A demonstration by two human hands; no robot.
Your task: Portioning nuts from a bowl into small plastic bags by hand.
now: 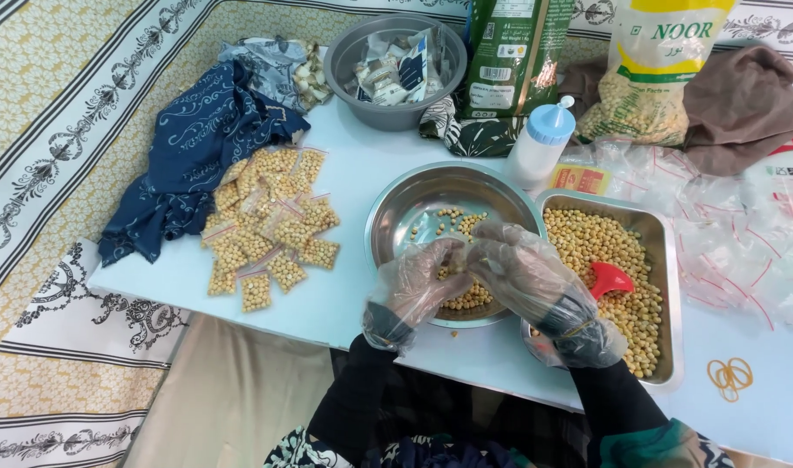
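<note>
both gloved hands, left hand [418, 282] and right hand [526, 273], pinching a small bag over steel bowl [396, 217], filling with chickpeas [470, 299]; grip clenched, sealing looks next

**Low white table on patterned floor covering**

Pale white tabletop [353, 165], evenly lit, no hard shadows. Beneath and around it, a yellow floor covering [76, 113] with small floral print and white bands bearing dark scrollwork. Plain beige patch [232, 390] beside the near edge.
</note>
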